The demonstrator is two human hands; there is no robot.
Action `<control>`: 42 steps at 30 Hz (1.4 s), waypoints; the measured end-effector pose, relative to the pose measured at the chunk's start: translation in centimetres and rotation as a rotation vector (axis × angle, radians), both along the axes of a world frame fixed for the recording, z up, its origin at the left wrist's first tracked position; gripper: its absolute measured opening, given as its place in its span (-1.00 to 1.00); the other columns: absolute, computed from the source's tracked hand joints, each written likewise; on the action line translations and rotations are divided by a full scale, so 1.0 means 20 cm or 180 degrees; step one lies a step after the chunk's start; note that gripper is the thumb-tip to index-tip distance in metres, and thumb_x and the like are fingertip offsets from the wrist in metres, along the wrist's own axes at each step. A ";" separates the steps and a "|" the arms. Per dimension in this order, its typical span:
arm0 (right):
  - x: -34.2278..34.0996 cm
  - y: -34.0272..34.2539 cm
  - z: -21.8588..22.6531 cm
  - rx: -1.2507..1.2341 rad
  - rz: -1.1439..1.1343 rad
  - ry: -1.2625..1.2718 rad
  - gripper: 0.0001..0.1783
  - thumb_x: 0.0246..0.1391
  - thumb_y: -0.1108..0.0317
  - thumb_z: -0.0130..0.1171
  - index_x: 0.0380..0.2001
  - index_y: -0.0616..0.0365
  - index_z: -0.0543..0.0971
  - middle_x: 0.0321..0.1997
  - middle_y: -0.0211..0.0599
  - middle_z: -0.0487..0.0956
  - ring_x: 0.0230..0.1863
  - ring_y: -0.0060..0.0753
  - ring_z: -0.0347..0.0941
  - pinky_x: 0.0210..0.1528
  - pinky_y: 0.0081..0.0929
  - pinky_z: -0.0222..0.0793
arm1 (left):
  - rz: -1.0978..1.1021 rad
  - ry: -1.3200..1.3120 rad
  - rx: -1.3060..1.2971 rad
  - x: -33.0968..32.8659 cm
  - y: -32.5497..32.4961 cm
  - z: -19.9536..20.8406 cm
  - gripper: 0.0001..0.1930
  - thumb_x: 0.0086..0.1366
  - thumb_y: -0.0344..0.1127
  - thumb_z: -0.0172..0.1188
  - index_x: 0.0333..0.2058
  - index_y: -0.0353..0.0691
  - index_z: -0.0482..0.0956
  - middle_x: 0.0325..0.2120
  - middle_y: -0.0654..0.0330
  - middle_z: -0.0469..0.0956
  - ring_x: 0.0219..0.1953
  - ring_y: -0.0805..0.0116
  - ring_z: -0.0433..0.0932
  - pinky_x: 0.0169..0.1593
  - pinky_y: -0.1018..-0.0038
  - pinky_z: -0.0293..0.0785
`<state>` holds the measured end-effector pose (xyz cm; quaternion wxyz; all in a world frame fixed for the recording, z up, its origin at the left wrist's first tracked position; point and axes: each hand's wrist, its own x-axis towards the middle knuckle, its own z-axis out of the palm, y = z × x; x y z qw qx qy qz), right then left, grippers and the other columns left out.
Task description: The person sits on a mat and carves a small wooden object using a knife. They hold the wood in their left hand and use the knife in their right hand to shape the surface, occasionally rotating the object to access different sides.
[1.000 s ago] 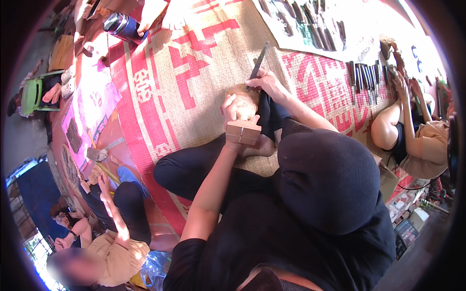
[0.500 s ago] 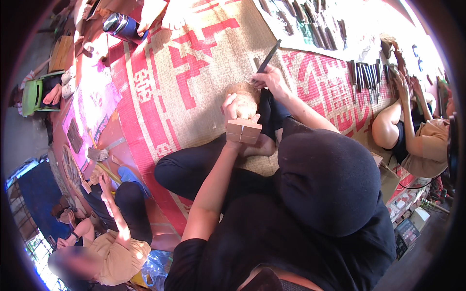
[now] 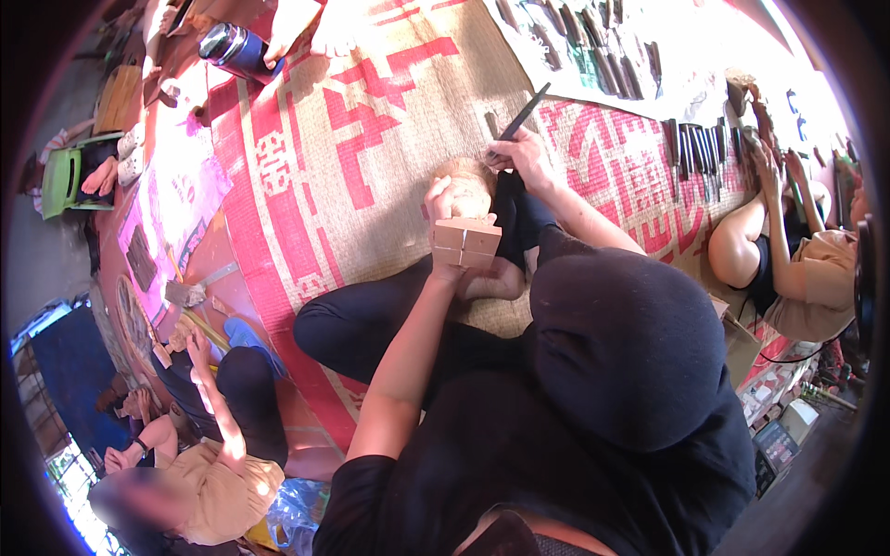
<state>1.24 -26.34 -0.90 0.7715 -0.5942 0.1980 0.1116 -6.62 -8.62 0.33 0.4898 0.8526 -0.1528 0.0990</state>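
Since the earlier frames, the right hand (image 3: 530, 165) has drawn rightward from the carving (image 3: 471, 204), and its tool (image 3: 527, 109) leans further right. Fingers of that hand pinch the slim black tool, its lower end close to the carving's far end; whether they touch cannot be told. Wrapped by the left hand (image 3: 438, 199), the carving sits over the crossed legs, above the mat (image 3: 399, 222).

Containers: a dark blue jar (image 3: 236, 53) is near a bare foot at upper left, its contents hidden; upright or lying is unclear. At lower left is a clear bluish bag (image 3: 297, 519), what it holds unreadable. A cardboard box (image 3: 739, 347) at right is partly covered by the dark cap (image 3: 630, 347), its inside hidden.

Pale, tan and rounded, the carving ends nearest the body in a squared block (image 3: 466, 243) marked with a dividing line.
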 end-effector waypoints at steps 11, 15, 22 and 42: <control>0.00 -0.02 0.00 -0.0094 0.0384 -0.0011 -0.89 -0.05 0.40 0.23 -0.45 0.21 0.55 -0.49 -0.32 0.58 -0.43 -0.52 0.50 -0.35 -0.61 0.38 | 0.0003 -0.0154 -0.0209 -0.03 0.00 -0.04 -0.22 -0.22 -0.32 0.43 -0.01 -0.24 0.19 0.05 -0.06 0.18 0.15 -0.14 0.14 0.18 0.10 0.14; 0.00 -0.05 0.01 -0.0065 0.0357 0.0037 -0.89 -0.06 0.40 0.23 -0.46 0.21 0.56 -0.48 -0.30 0.59 -0.45 -0.52 0.51 -0.39 -0.65 0.38 | -0.0019 -0.0227 -0.0212 -0.03 0.01 -0.07 -0.20 -0.23 -0.33 0.44 0.00 -0.23 0.18 0.05 -0.06 0.17 0.16 -0.14 0.13 0.18 0.10 0.14; -0.02 0.02 0.04 -0.0556 0.0824 -0.0226 -0.81 -0.07 0.39 0.23 -0.37 0.26 0.55 -0.45 -0.33 0.55 -0.38 -0.51 0.43 -0.26 -0.54 0.33 | 0.0113 0.0023 -0.0231 -0.02 0.00 0.01 -0.25 -0.18 -0.31 0.42 0.00 -0.25 0.21 0.05 -0.07 0.18 0.16 -0.10 0.15 0.17 0.13 0.14; -0.03 -0.10 -0.03 -0.0533 0.0426 -0.0048 -0.85 -0.09 0.37 0.24 -0.44 0.20 0.58 -0.47 -0.40 0.56 -0.38 -0.59 0.42 -0.22 -0.60 0.28 | 0.0010 -0.0064 -0.0256 -0.02 0.01 -0.07 -0.21 -0.23 -0.29 0.46 -0.02 -0.23 0.20 0.05 -0.06 0.18 0.17 -0.12 0.12 0.19 0.10 0.11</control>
